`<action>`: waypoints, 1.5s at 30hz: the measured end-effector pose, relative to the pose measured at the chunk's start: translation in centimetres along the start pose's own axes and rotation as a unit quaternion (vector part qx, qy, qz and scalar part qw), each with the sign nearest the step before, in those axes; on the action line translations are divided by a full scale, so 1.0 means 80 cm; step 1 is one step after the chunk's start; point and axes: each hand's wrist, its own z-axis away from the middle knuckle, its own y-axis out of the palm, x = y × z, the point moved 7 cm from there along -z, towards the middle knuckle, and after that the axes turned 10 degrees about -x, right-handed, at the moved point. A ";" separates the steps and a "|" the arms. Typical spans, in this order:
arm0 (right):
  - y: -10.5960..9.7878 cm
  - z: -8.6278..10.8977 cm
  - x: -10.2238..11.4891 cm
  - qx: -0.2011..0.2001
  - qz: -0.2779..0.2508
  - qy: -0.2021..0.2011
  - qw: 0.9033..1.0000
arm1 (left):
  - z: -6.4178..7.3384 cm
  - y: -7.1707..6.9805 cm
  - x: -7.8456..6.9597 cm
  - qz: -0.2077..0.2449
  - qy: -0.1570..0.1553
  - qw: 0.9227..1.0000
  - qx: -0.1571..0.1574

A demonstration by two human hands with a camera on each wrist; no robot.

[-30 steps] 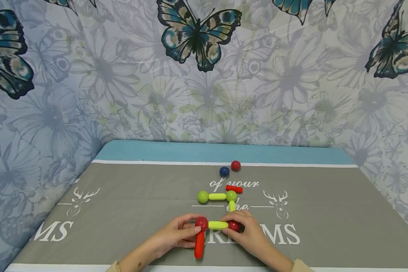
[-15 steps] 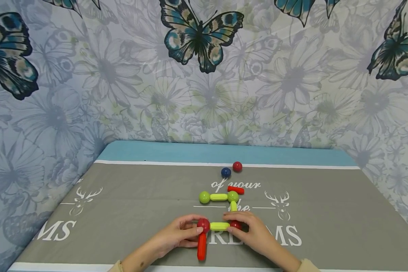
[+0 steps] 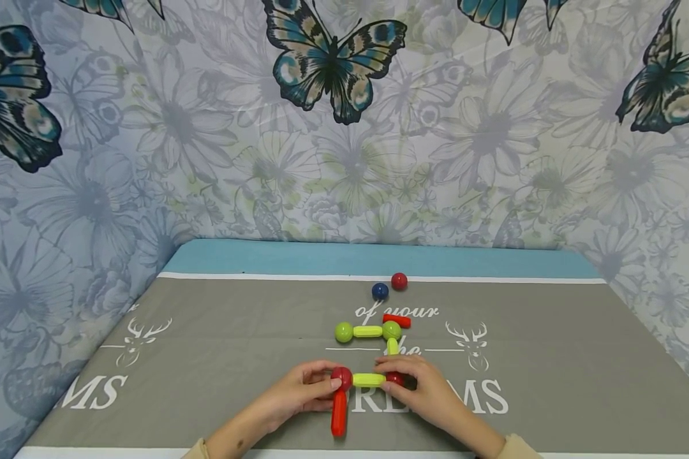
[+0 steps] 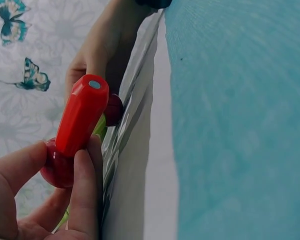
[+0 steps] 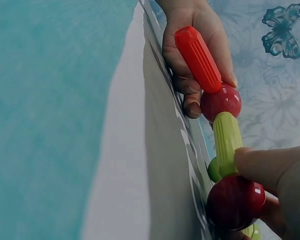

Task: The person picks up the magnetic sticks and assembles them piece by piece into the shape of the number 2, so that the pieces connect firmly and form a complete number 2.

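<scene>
My left hand (image 3: 298, 396) pinches a glossy red ball (image 3: 342, 378) between thumb and fingers. From this ball a red ridged rod (image 3: 339, 414) points toward me; in the left wrist view its free end (image 4: 94, 84) carries a small grey disc. A lime-green rod (image 3: 369, 380) links the ball to a second red ball (image 5: 235, 202), which my right hand (image 3: 425, 390) grips with thumb and fingers, partly covering it. Beyond the right fingers another lime-green rod (image 3: 393, 346) runs to a green ball (image 3: 392, 330), joined by a further rod (image 3: 367, 331) to a green ball (image 3: 344, 332) on the left.
A loose red rod (image 3: 397, 320) lies just behind the green pieces. Farther back are a blue ball (image 3: 380, 291) and a red ball (image 3: 399, 281). The grey printed mat (image 3: 218, 357) has a white and blue border, and a butterfly-patterned cloth (image 3: 344, 178) rises behind it.
</scene>
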 end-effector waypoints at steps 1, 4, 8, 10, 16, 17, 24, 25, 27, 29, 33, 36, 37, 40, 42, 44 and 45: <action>0.001 0.000 0.001 -0.003 0.005 -0.005 1.000 | 0.000 -0.001 0.000 -0.002 -0.002 1.000 -0.002; 0.002 -0.001 0.006 -0.016 0.024 -0.021 0.999 | -0.001 -0.001 -0.001 -0.007 -0.004 1.000 -0.004; 0.005 -0.003 0.007 -0.034 0.044 -0.014 0.998 | -0.003 -0.002 -0.001 -0.010 -0.005 1.000 -0.008; 0.005 -0.004 0.007 -0.041 0.043 -0.006 0.998 | -0.004 -0.003 -0.001 -0.010 -0.007 1.000 -0.010; 0.004 -0.006 0.005 -0.056 0.027 -0.004 0.998 | -0.010 -0.003 -0.005 -0.007 -0.002 1.000 -0.003; 0.004 -0.006 0.004 -0.058 0.025 -0.005 0.998 | -0.011 -0.003 -0.005 -0.007 0.000 1.000 0.001; 0.004 -0.007 0.000 -0.064 0.020 -0.009 0.998 | -0.015 -0.002 -0.009 -0.009 0.002 0.999 0.035; 0.004 -0.008 0.000 -0.064 0.018 -0.011 0.998 | -0.015 -0.002 -0.010 -0.013 0.002 0.999 0.037; 0.004 -0.008 0.000 -0.061 0.016 -0.008 0.998 | -0.017 -0.002 -0.012 -0.022 0.005 0.999 0.039; 0.004 -0.008 -0.002 -0.057 0.011 -0.004 0.998 | -0.019 -0.002 -0.013 -0.027 0.007 0.999 0.035; 0.004 -0.007 -0.004 -0.060 0.013 0.007 0.998 | -0.021 -0.001 -0.014 -0.028 0.005 0.999 0.029; 0.003 -0.006 -0.003 -0.072 0.028 0.004 0.997 | -0.021 -0.001 -0.013 -0.028 0.001 0.999 0.022; 0.003 -0.007 -0.002 -0.073 0.033 0.002 0.997 | -0.021 -0.002 -0.013 -0.028 0.000 0.999 0.021; 0.007 -0.009 0.001 -0.064 0.049 -0.008 0.997 | -0.021 -0.002 -0.013 -0.026 -0.001 0.999 0.020; 0.011 -0.011 0.003 -0.049 0.054 -0.016 0.997 | -0.020 -0.001 -0.013 -0.025 0.001 0.999 0.022; 0.017 -0.013 0.005 -0.036 0.059 -0.026 0.997 | -0.020 0.000 -0.013 -0.022 0.002 0.999 0.026; 0.019 -0.015 0.007 -0.032 0.058 -0.032 0.997 | -0.020 0.000 -0.013 -0.021 0.003 0.999 0.027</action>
